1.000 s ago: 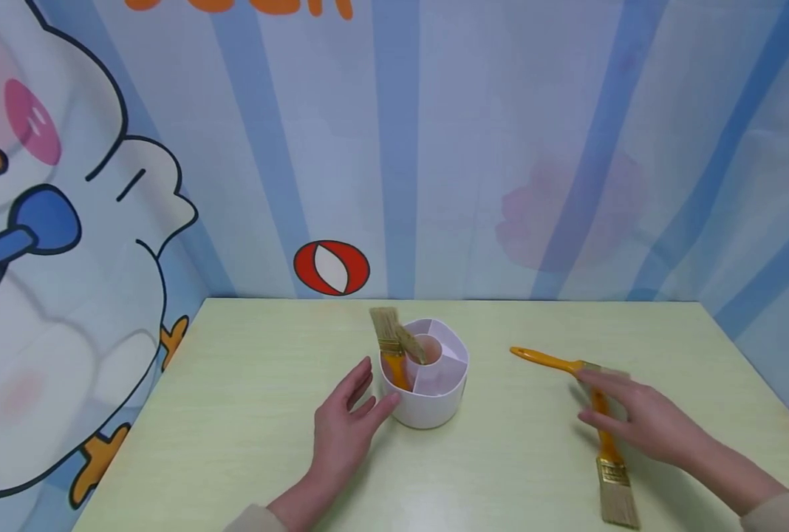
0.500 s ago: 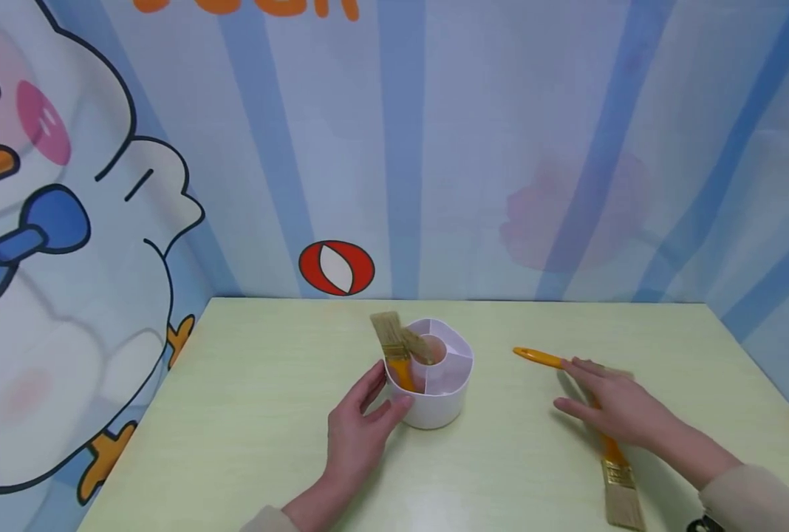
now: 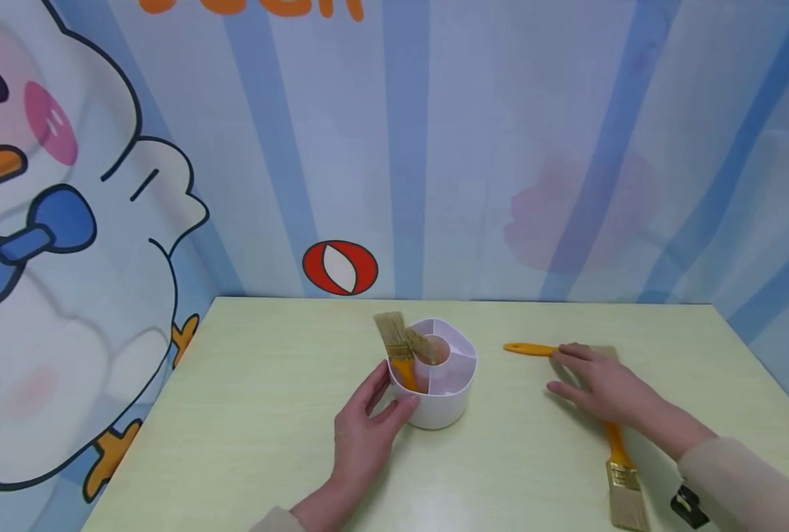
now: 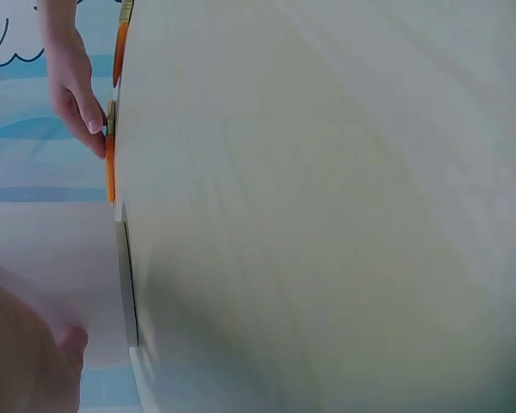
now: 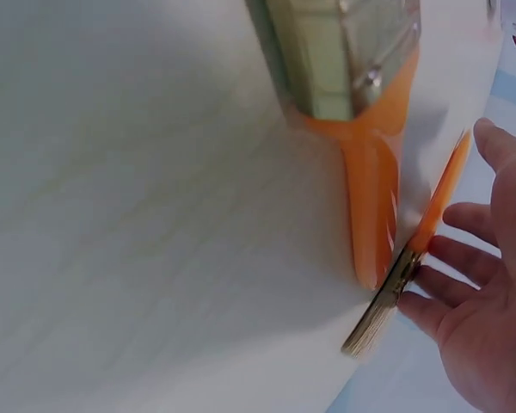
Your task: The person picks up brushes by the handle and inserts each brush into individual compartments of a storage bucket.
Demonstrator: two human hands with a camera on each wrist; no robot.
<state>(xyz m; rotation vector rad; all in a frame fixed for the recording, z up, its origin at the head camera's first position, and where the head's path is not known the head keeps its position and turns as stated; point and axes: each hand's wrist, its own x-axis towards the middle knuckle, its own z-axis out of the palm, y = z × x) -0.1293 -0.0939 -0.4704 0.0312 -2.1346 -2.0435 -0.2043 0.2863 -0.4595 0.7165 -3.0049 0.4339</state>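
Observation:
My left hand [image 3: 368,440] holds the left side of a white divided container [image 3: 449,410], thumb at the front and fingers around the left wall. Inside lean two paintbrushes with bristles up: a wide paintbrush [image 3: 393,332] at the left and another paintbrush [image 3: 422,346] just behind it. To the right, my right hand [image 3: 603,380] lies over an orange-handled paintbrush [image 3: 527,349]. In the right wrist view its spread fingers touch this far paintbrush [image 5: 440,202] near the metal band, the thumb apart. Closer to me lies another orange paintbrush [image 3: 626,480], bristles toward me, partly hidden by the right hand.
Everything stands on a pale wooden table [image 3: 255,384]. Behind it hangs a blue striped backdrop [image 3: 461,148] with a large cartoon duck at the left. A dark device [image 3: 689,506] shows at the right sleeve.
My right hand has moved left and away from me, and the far paintbrush has turned and slid slightly left. My left hand has closed in on the container. The view has shifted a little.

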